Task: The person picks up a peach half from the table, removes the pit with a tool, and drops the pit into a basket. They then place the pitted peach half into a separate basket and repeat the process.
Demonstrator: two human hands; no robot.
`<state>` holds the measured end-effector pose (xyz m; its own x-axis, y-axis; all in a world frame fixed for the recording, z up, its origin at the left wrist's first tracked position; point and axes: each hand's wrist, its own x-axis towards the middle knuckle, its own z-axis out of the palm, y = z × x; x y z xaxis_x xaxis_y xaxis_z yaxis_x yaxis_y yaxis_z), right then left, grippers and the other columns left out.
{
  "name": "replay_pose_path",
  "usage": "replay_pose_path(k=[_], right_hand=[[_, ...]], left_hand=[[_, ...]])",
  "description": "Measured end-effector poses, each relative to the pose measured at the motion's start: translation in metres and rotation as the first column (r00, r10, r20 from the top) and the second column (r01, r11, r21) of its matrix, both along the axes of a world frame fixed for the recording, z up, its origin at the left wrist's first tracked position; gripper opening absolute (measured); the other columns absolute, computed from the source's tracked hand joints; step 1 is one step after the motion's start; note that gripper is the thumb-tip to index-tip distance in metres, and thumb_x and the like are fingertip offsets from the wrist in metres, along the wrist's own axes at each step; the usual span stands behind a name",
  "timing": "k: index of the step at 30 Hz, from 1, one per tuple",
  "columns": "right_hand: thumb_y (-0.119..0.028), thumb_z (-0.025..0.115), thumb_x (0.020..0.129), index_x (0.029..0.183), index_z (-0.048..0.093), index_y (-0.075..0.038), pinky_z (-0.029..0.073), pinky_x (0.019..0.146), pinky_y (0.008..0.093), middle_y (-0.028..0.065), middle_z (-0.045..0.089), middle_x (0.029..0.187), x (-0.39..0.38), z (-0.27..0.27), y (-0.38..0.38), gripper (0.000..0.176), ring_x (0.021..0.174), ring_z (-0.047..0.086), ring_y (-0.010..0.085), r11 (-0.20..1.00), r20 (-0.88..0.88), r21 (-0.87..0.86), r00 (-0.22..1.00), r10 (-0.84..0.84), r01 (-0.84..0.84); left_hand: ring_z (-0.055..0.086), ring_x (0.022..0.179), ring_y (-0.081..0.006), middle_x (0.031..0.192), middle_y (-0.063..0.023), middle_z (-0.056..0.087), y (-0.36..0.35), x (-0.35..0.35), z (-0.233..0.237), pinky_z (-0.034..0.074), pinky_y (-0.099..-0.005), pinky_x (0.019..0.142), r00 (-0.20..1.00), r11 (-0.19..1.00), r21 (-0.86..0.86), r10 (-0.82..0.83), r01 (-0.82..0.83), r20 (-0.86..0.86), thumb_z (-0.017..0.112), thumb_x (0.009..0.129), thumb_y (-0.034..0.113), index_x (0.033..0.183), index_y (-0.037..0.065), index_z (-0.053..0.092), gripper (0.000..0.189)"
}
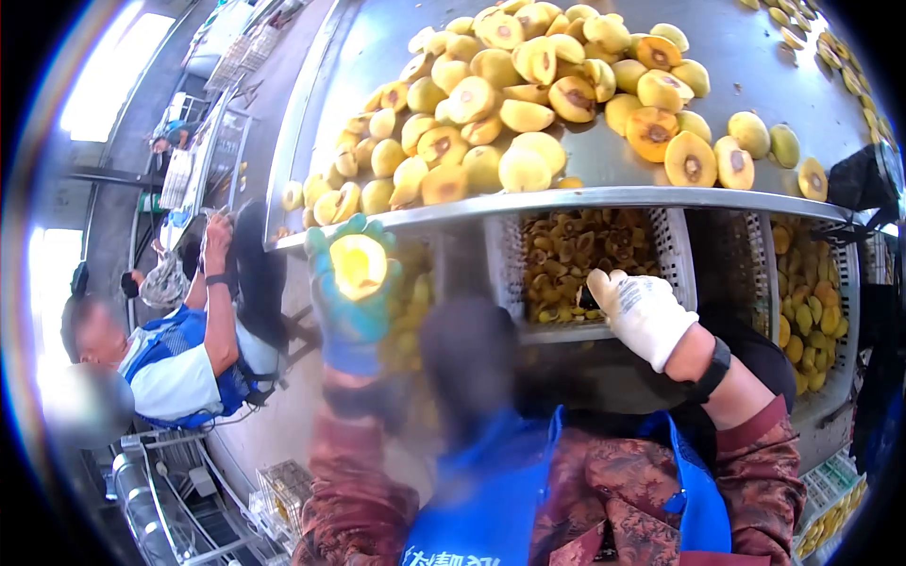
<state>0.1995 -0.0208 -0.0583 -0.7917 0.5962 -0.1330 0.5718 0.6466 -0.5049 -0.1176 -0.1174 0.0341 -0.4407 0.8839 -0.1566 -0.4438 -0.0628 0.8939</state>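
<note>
My left hand (pixel 351 302), in a blue-green glove, holds up a halved yellow fruit (pixel 359 266) just below the steel table's edge (pixel 566 200). On that table lies a big pile of whole and halved yellow fruit (pixel 528 104). My right hand (pixel 644 316), in a white glove, is curled at the rim of a white plastic basket (pixel 672 255) filled with fruit scraps and pits (pixel 576 255). A small dark tool (pixel 586 300) pokes out of its fingers; little of it shows.
A second basket of yellow fruit (pixel 807 292) stands under the table at the right. A co-worker (pixel 179 363) in a blue apron sits at the left with an arm raised. Wire crates (pixel 283 491) stand on the floor below.
</note>
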Motion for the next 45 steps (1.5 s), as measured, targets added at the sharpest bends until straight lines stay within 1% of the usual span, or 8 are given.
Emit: replay_pose_path(k=[1,4,9,16,20,23,39,45], right_hand=[[-0.012,0.059,0.086,0.1,0.054,-0.007,0.053,0.067,0.0442,0.0188,0.064,0.087,-0.005,0.004,-0.003,0.016,0.081,0.066,0.037,0.998,-0.173,-0.062,0.985,-0.01,-0.001],[-0.011,0.064,0.084,0.102,0.054,-0.007,0.051,0.07,0.0459,0.0192,0.064,0.088,-0.021,0.035,-0.009,0.021,0.083,0.063,0.04,0.948,-0.461,-0.318,0.878,-0.13,-0.027],[-0.015,0.064,0.084,0.103,0.052,-0.006,0.052,0.064,0.0445,0.0164,0.064,0.088,-0.021,0.041,-0.011,0.025,0.076,0.065,0.0383,0.992,-0.465,-0.119,0.881,-0.086,0.035],[-0.012,0.057,0.084,0.093,0.058,-0.011,0.055,0.058,0.0382,0.0091,0.063,0.081,-0.001,0.024,0.013,0.01,0.071,0.068,0.0254,0.989,0.341,0.111,0.931,-0.128,0.095],[-0.01,0.056,0.083,0.094,0.058,-0.01,0.053,0.054,0.0381,0.0094,0.063,0.082,0.019,0.023,0.01,0.011,0.073,0.068,0.0241,0.971,0.262,0.235,0.958,-0.115,0.052],[-0.012,0.058,0.079,0.092,0.057,-0.01,0.049,0.046,0.0367,0.0053,0.06,0.077,0.021,0.026,0.002,0.013,0.067,0.067,0.0207,0.96,0.122,0.278,0.99,-0.076,0.04],[-0.017,0.064,0.084,0.101,0.056,-0.004,0.055,0.071,0.0426,0.0163,0.066,0.087,0.047,0.057,0.024,0.023,0.08,0.068,0.0351,0.966,0.032,-0.112,0.973,-0.23,0.232],[-0.026,0.061,0.09,0.109,0.049,0.001,0.049,0.075,0.0501,0.0279,0.063,0.089,0.047,0.051,0.036,0.035,0.085,0.062,0.0457,0.832,-0.474,-0.427,0.696,-0.539,0.353]], left_hand=[[0.064,0.097,-0.0233,0.107,-0.0118,0.064,0.001,0.015,-0.007,0.057,-0.0338,0.076,0.921,0.997,-0.005,0.072,-0.08,-0.383,0.047,0.102,0.037,0.123,0.002,0.054,0.042],[0.065,0.092,-0.0238,0.101,-0.0123,0.066,0.023,0.054,-0.003,0.057,-0.0328,0.071,0.986,0.998,0.035,-0.058,0.053,0.154,0.041,0.102,0.044,0.119,0.0,0.057,0.049],[0.067,0.088,-0.0249,0.103,-0.0161,0.067,0.055,0.122,-0.031,0.058,-0.0319,0.068,0.946,0.982,0.0,-0.181,0.188,-0.27,0.044,0.101,0.045,0.119,-0.003,0.058,0.053],[0.065,0.101,-0.0248,0.115,-0.0164,0.064,0.031,0.057,-0.022,0.058,-0.0371,0.081,0.877,0.997,-0.062,0.017,-0.053,-0.48,0.049,0.1,0.038,0.122,-0.005,0.056,0.049],[0.057,0.114,-0.0357,0.123,-0.0212,0.06,0.011,-0.026,-0.011,0.048,-0.0427,0.094,-0.575,0.982,-0.152,-0.189,-0.113,-0.796,0.065,0.086,0.013,0.118,0.005,0.065,0.033],[0.054,0.12,-0.0344,0.129,-0.0209,0.056,0.071,0.036,0.006,0.044,-0.0416,0.099,-0.05,0.987,-0.158,-0.157,0.033,-0.986,0.072,0.082,0.013,0.122,0.002,0.062,0.043],[0.062,0.1,-0.0356,0.105,-0.0186,0.062,0.246,0.183,-0.056,0.049,-0.0405,0.09,-0.263,0.807,-0.439,-0.358,0.395,-0.896,0.068,0.074,0.006,0.119,0.003,0.058,0.046],[0.063,0.089,-0.0151,0.099,-0.0065,0.065,0.224,0.156,-0.062,0.051,-0.0251,0.081,0.536,0.764,-0.259,-0.612,0.591,-0.582,0.06,0.082,0.001,0.118,-0.001,0.059,0.037]])
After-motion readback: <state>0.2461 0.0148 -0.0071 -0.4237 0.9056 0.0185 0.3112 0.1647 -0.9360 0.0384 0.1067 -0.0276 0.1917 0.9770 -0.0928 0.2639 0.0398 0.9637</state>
